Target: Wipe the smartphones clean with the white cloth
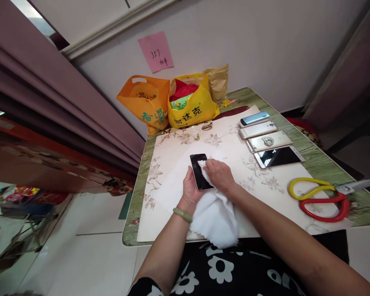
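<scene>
A dark-screened smartphone (198, 168) rests in my left hand (191, 187), which is closed around its lower left edge. My right hand (218, 174) grips a bunched part of a white cloth (217, 218) and presses it on the right side of the phone's screen. The rest of the cloth drapes down over the table's near edge. Part of the screen is hidden under the cloth and fingers. A green bangle (182, 214) circles my left wrist.
Phones lie in a row at the right, the nearest a black-screened phone (279, 157). Large scissors (342, 191) with yellow and red handles lie nearer me. A small bottle (195, 133), an orange bag (144, 102) and a yellow bag (193, 107) stand at the back.
</scene>
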Motion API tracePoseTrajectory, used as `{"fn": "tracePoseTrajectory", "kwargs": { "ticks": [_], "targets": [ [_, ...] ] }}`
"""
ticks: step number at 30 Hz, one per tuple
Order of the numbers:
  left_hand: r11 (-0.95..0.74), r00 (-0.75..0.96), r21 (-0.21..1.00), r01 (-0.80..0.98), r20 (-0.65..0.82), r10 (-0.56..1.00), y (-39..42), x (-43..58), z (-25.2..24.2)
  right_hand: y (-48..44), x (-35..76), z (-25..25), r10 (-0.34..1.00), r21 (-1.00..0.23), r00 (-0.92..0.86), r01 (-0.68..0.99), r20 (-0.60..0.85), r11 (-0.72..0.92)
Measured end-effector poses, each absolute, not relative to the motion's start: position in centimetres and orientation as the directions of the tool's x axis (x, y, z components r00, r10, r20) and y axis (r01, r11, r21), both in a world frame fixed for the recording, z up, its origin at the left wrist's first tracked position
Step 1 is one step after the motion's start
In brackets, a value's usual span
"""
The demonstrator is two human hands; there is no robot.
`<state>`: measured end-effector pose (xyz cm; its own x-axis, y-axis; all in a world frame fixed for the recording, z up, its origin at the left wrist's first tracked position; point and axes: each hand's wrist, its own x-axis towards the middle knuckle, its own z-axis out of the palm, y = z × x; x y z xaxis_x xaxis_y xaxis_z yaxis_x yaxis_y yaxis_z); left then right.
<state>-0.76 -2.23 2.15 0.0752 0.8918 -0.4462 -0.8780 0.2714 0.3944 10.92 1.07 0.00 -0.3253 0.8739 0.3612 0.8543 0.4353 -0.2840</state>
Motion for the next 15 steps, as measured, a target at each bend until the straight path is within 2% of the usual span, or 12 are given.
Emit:
{"fn": "tracePoseTrajectory", "kwargs": {
  "ticks": [3,5,9,12,15],
  "targets": [
    [0.261,0.034,0.411,-0.874,-0.483,0.875,-2.2,-0.8,2.1,0.6,11.5,0.4,0.808,-0.311,-0.417,0.77,0.417,0.557],
    [0.272,0.036,0.412,-0.87,-0.497,0.867,-2.2,-1.0,2.0,0.3,12.0,0.8,0.723,-0.332,-0.512,0.656,0.464,0.678],
    [0.396,0.174,0.377,-0.838,-0.503,0.847,-2.3,-1.2,2.2,0.0,12.4,1.1,0.513,-0.33,-0.634,0.393,0.578,0.858],
    [0.509,0.284,0.359,-0.782,-0.522,0.804,-2.3,-0.9,2.5,0.1,12.3,0.8,0.561,-0.371,-0.516,0.43,0.648,0.823],
    [0.523,0.292,0.383,-0.761,-0.518,0.804,-2.3,-0.4,2.5,0.7,12.3,0.7,0.723,-0.515,-0.208,0.575,0.659,0.635]
  ]
}}
